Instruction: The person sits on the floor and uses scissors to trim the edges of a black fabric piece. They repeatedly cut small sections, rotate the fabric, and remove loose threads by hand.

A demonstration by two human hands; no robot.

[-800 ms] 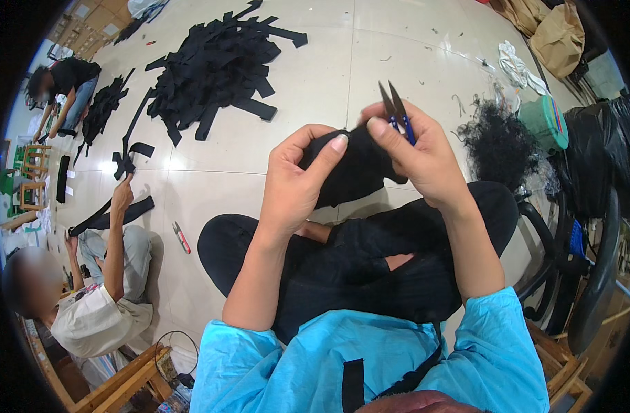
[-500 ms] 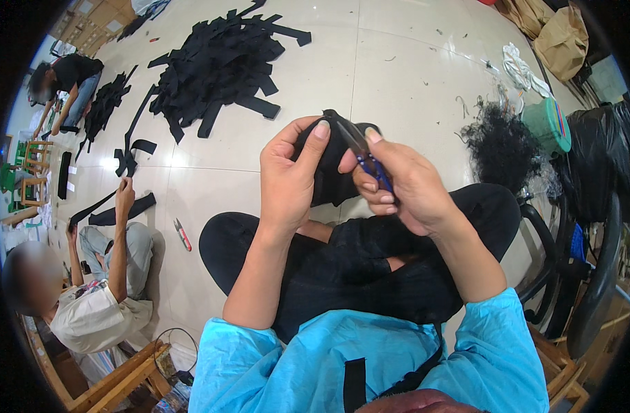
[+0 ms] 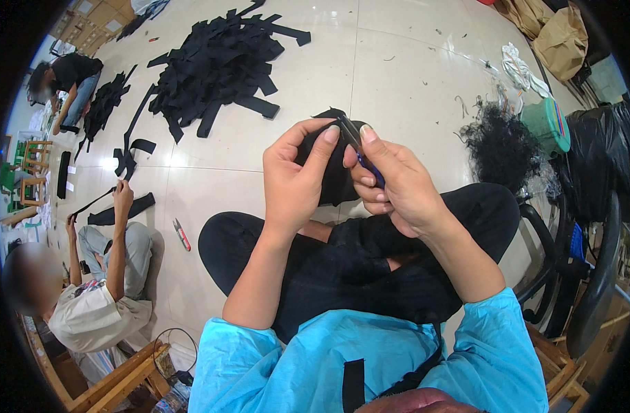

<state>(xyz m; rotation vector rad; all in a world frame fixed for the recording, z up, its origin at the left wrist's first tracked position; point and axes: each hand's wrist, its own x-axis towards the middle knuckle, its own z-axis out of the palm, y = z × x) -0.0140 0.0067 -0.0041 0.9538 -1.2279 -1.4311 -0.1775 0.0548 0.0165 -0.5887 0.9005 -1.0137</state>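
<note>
Your left hand point(image 3: 293, 168) pinches the black fabric point(image 3: 334, 175), which lies between your hands, its top edge just above that thumb. Your right hand point(image 3: 399, 180) grips the blue-handled snips point(image 3: 355, 138); long axis slants up-left, tips by the left thumb, the nearer hand (blade-to-cloth contact: cannot tell).

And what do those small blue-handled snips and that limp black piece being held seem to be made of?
Small blue-handled snips: blades probably metal, from their dark grey sheen; the handles, largely covered, could be plastic or painted metal. Limp black piece: likely matte fabric, since it hangs softly and barely shines; weave unclear.
</note>
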